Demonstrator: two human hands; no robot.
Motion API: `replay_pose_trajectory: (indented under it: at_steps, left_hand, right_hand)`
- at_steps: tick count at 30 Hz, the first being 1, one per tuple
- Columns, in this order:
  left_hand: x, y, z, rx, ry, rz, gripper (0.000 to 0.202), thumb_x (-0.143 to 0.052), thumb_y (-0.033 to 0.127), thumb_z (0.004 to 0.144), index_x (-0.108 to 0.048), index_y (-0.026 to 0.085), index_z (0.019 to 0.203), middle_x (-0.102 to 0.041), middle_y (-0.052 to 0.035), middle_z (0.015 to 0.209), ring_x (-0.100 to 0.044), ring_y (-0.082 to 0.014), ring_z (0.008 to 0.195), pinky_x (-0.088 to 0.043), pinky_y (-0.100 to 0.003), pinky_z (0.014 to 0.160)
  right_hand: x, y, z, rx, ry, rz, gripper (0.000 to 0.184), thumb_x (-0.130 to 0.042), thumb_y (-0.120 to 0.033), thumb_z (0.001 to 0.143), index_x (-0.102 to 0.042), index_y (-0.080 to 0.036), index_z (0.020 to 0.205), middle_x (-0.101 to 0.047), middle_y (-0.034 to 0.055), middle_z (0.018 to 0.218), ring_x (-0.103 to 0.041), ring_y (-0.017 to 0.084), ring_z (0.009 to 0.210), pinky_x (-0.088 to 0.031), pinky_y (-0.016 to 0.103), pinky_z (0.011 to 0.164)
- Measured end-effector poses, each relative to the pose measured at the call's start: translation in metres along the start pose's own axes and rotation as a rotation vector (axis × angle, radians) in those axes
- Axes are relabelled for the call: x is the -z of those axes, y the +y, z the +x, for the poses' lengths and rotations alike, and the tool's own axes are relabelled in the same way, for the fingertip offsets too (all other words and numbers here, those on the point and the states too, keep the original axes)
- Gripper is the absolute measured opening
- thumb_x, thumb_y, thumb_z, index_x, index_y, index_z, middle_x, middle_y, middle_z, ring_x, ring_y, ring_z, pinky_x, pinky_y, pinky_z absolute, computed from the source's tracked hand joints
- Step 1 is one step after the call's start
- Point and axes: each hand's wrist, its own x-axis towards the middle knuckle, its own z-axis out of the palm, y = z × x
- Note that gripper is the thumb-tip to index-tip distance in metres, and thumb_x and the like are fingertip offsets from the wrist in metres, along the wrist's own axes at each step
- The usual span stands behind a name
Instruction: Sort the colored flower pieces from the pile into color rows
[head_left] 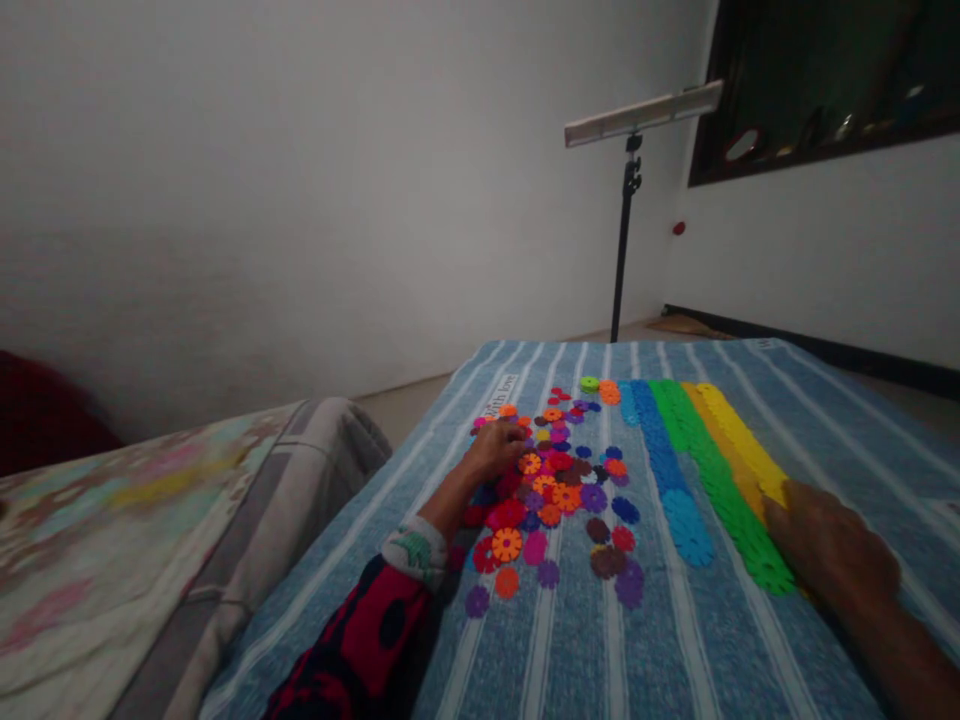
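My left hand (496, 447) reaches into the loose pile of flower-shaped plastic discs (566, 497), its fingers bent down and close together. What lies under the fingertips, if anything, is hidden. My right hand (832, 540), blurred, is at the near end of a row of yellow discs (739, 430), with its fingers partly hidden. Left of that run overlapping rows: orange-yellow discs (705, 415), green discs (724, 500) and blue discs (656, 435). Light blue discs (688, 530) lie at the blue row's near end. The pile mixes red, orange, purple, brown, pink and dark blue.
A blue striped cloth (570, 650) covers the surface under the discs. Small green discs (589, 384) and orange discs (610, 392) lie at the far end. A bed with a patterned cover (150, 520) stands at left, and a lamp stand (622, 240) behind.
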Motion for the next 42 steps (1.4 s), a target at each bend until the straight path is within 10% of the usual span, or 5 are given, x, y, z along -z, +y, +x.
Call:
replay_pose_trajectory:
  at_steps: [9,18,29,36,42]
  left_hand:
    - [0.042,-0.045,-0.07,0.274,-0.091,0.001,0.016,-0.06,0.021,0.064,-0.072,0.014,0.071,-0.062,0.0008,0.06,-0.056,-0.0152,0.064,-0.04,-0.024,0.06]
    - [0.028,-0.038,-0.069,0.254,-0.155,0.195,0.005,-0.063,0.02,0.066,-0.067,0.017,0.064,-0.055,0.0021,0.057,-0.052,-0.014,0.061,-0.032,-0.025,0.058]
    - [0.034,-0.05,-0.068,0.324,-0.117,-0.259,0.027,-0.067,0.029,0.051,-0.042,0.019,0.051,-0.043,0.007,0.044,-0.039,-0.0092,0.048,-0.03,-0.022,0.049]
    - [0.055,-0.023,-0.039,0.224,-0.048,-0.359,0.025,-0.069,0.034,0.053,-0.051,0.017,0.054,-0.049,0.0052,0.048,-0.044,-0.0094,0.05,-0.03,-0.021,0.049]
    - [-0.012,0.034,0.031,0.079,-0.106,-0.375,0.012,-0.065,0.022,0.059,-0.055,0.016,0.057,-0.052,0.005,0.049,-0.045,-0.0084,0.048,-0.034,-0.02,0.05]
  right_hand:
    - [-0.001,0.007,0.003,0.011,-0.037,0.051,0.041,-0.027,-0.047,0.095,-0.056,-0.022,0.08,-0.064,0.0179,0.099,-0.064,0.033,0.086,-0.047,0.04,0.061]
    - [-0.003,0.008,0.002,0.014,-0.009,0.014,0.042,-0.025,-0.047,0.096,-0.057,-0.022,0.085,-0.065,0.0155,0.1,-0.064,0.033,0.092,-0.049,0.041,0.064]
    - [0.006,-0.011,-0.002,-0.023,0.035,-0.048,0.035,-0.031,-0.039,0.098,-0.058,-0.018,0.098,-0.065,0.0137,0.103,-0.065,0.029,0.095,-0.046,0.037,0.07]
    - [0.005,-0.016,0.001,-0.016,0.063,-0.056,0.03,-0.036,-0.035,0.098,-0.058,-0.016,0.103,-0.065,0.0127,0.105,-0.064,0.027,0.098,-0.045,0.035,0.072]
    - [0.005,-0.018,0.002,-0.016,0.062,-0.052,0.027,-0.039,-0.033,0.097,-0.06,-0.016,0.102,-0.066,0.0125,0.099,-0.065,0.027,0.093,-0.045,0.035,0.071]
